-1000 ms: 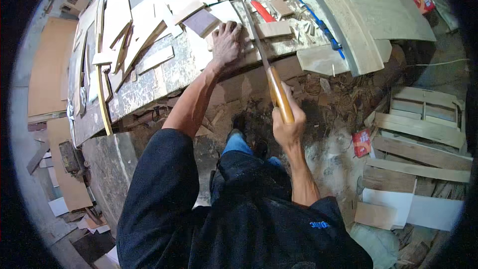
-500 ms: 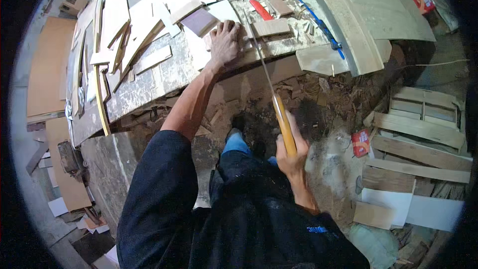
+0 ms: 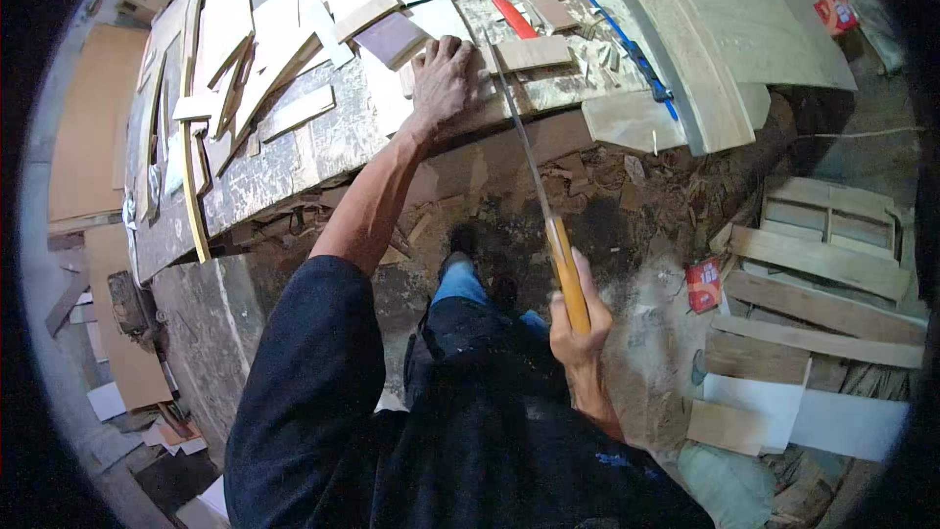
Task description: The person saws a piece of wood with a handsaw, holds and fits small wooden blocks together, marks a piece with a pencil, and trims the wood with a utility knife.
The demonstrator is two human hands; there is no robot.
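Note:
My right hand (image 3: pixel 580 318) grips the yellow handle of a long, narrow-bladed saw (image 3: pixel 529 157). The blade runs up to the front part of the workbench (image 3: pixel 284 171), beside my left hand. My left hand (image 3: pixel 441 86) presses, fingers curled, on a pale wood piece (image 3: pixel 480 73) just left of the blade. A lilac-topped block (image 3: pixel 390 39) lies behind my left fingers. A red-handled tool (image 3: pixel 509 10) and a small plywood piece (image 3: pixel 534 54) lie right of the blade, among offcuts.
A blue clamp-like bar (image 3: pixel 632 54) lies beside a long curved board (image 3: pixel 705 88) at the bench's right. Stacked frames and planks (image 3: pixel 822 264) and a red packet (image 3: pixel 703 284) lie on the floor at right. Large sheets (image 3: pixel 93 118) stand at left; scraps lie below the bench.
My right hand has moved down toward my body and slightly right, drawing the saw back with it. My left hand has stayed nearly in place on the wood, edging slightly upward.

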